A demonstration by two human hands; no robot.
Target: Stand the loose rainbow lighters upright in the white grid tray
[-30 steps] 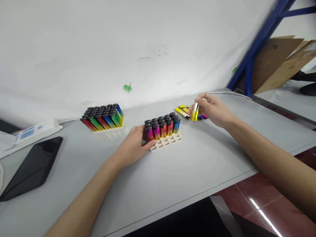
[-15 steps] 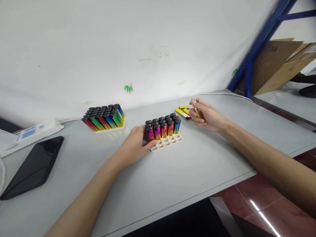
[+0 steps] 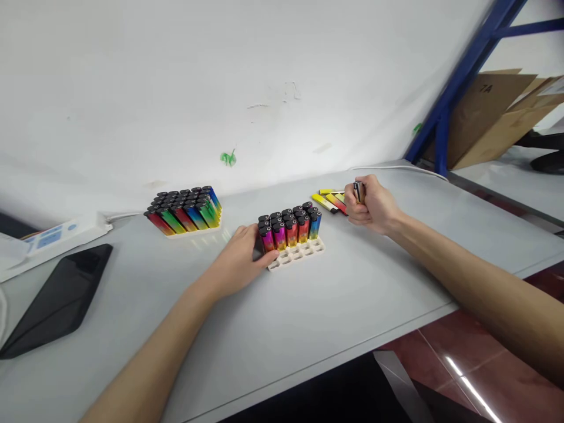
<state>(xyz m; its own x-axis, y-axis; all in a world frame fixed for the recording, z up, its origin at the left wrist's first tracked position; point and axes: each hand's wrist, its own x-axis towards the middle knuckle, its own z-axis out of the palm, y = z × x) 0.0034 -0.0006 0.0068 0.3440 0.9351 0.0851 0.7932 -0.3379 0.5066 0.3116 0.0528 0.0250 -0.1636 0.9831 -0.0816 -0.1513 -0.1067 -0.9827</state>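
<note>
My left hand (image 3: 240,261) rests on the table against the left end of a white tray (image 3: 299,254), fingers curled on its edge and the nearest lighter. Rainbow-coloured lighters with black tops (image 3: 291,223) stand in the tray's back rows; its front row of slots is bare. My right hand (image 3: 372,205) is closed in a fist round one lighter (image 3: 358,191), whose metal top sticks out above the fingers. Just left of that fist lie a few loose lighters (image 3: 330,201) flat on the table.
A second tray full of lighters (image 3: 185,211) stands at the back left. A black phone (image 3: 57,299) and a white power strip (image 3: 53,238) lie at the far left. Blue shelf frame (image 3: 458,88) and cardboard (image 3: 497,111) rise at the right; the table's front edge runs diagonally.
My right hand picked a lighter from the loose pile, turned it and closed into a fist round it, metal top up. The left hand stayed on the tray.
</note>
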